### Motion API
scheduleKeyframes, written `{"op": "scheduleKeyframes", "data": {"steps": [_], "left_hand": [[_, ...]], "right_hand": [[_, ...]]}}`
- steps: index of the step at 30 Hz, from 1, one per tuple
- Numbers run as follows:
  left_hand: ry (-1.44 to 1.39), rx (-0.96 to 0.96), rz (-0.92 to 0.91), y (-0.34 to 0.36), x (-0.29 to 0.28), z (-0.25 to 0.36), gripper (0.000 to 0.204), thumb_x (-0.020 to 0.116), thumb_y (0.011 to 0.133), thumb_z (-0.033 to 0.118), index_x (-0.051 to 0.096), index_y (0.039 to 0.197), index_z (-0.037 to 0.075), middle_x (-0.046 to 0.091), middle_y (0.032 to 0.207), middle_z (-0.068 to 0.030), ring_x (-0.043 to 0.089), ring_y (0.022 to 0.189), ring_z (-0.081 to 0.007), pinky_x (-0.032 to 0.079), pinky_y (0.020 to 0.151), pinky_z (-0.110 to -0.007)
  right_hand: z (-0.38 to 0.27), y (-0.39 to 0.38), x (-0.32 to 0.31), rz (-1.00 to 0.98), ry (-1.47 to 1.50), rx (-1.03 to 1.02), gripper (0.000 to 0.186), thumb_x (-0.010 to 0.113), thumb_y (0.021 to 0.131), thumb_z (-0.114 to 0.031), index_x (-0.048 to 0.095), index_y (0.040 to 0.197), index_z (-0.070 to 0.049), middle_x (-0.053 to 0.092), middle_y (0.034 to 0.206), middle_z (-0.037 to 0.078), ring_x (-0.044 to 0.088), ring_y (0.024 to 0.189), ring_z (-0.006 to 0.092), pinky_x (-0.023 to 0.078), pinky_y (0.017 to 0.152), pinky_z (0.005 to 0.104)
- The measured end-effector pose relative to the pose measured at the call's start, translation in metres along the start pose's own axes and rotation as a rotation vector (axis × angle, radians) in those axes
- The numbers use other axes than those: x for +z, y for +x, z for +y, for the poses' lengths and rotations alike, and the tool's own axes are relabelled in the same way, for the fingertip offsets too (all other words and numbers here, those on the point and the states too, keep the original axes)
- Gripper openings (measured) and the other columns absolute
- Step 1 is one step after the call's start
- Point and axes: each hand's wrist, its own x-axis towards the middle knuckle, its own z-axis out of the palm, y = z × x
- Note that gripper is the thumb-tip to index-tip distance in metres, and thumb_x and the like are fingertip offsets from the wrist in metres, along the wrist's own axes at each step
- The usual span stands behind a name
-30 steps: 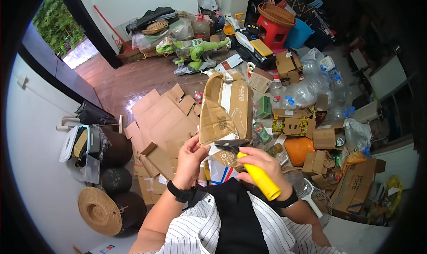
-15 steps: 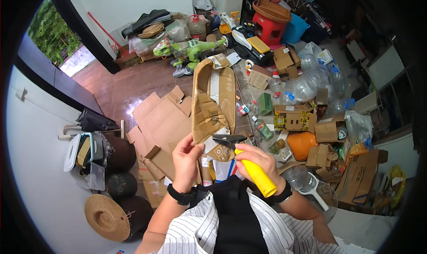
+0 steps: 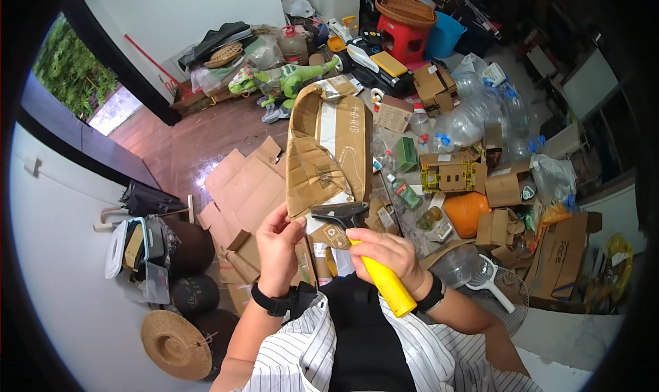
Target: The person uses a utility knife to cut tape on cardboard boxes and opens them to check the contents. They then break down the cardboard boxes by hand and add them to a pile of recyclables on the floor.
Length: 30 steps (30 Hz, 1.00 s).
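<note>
A bent piece of brown cardboard [image 3: 349, 141] hangs in front of me, its far end curled over and white tape strips along it. My left hand [image 3: 280, 248] is closed, pinching its near left corner between thumb and fingers. My right hand [image 3: 392, 256] is wrapped round the yellow handle of a scraper [image 3: 384, 285]. The scraper's wide black head lies across the near end of the cardboard, over a white taped patch, close to my left fingertips. Whether its edge touches the surface I cannot tell.
Flattened cardboard [image 3: 244, 186] covers the floor ahead left. On the right are boxes [image 3: 449, 176], clear plastic bottles [image 3: 470, 124], an orange bag [image 3: 467, 210] and a white-handled racket [image 3: 494, 285]. A green toy dinosaur [image 3: 292, 79] lies farther off. A straw hat [image 3: 176, 345] rests near left.
The cardboard has turned so more of its broad face shows. My right hand and the scraper have shifted slightly left. Both hands keep their grips.
</note>
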Motion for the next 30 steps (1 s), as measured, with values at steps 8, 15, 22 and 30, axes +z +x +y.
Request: {"op": "scheduleKeyframes", "data": {"steps": [8,15,22,30], "left_hand": [[0.029,-0.026,0.064,0.000,-0.013,-0.004,0.034,0.059,0.083,-0.003,0.058,0.117,-0.001,0.062,0.089,-0.0008,0.059,0.080,-0.0085,0.050,0.074,-0.025],[-0.012,-0.044,0.003,-0.003,-0.009,-0.004,0.033,0.059,0.084,-0.003,0.058,0.116,-0.001,0.062,0.088,-0.0006,0.060,0.080,-0.0089,0.051,0.071,-0.023],[-0.055,-0.024,0.021,-0.010,-0.003,-0.004,0.032,0.060,0.083,-0.003,0.059,0.115,0.000,0.062,0.086,0.0001,0.060,0.079,-0.0086,0.052,0.071,-0.023],[-0.047,-0.016,0.057,-0.010,-0.008,-0.012,0.033,0.059,0.083,-0.004,0.058,0.116,-0.001,0.062,0.088,-0.0009,0.061,0.079,-0.0101,0.052,0.075,-0.025]], "right_hand": [[0.014,0.000,-0.011,0.033,-0.151,0.069,0.023,0.074,0.070,-0.009,0.061,0.089,-0.006,0.066,0.101,0.012,0.067,0.077,0.0256,0.055,0.066,0.0315],[-0.014,0.013,-0.007,0.007,0.016,-0.052,0.029,0.075,0.069,-0.007,0.060,0.094,-0.006,0.066,0.102,0.013,0.067,0.079,0.0257,0.055,0.068,0.0315],[-0.006,0.000,0.002,0.047,-0.057,-0.056,0.027,0.073,0.070,-0.005,0.060,0.093,-0.006,0.065,0.103,0.012,0.066,0.078,0.0259,0.055,0.068,0.0311],[0.004,-0.007,0.009,0.058,-0.150,0.017,0.020,0.070,0.070,-0.006,0.061,0.087,-0.006,0.065,0.100,0.011,0.066,0.077,0.0246,0.055,0.067,0.0310]]}}
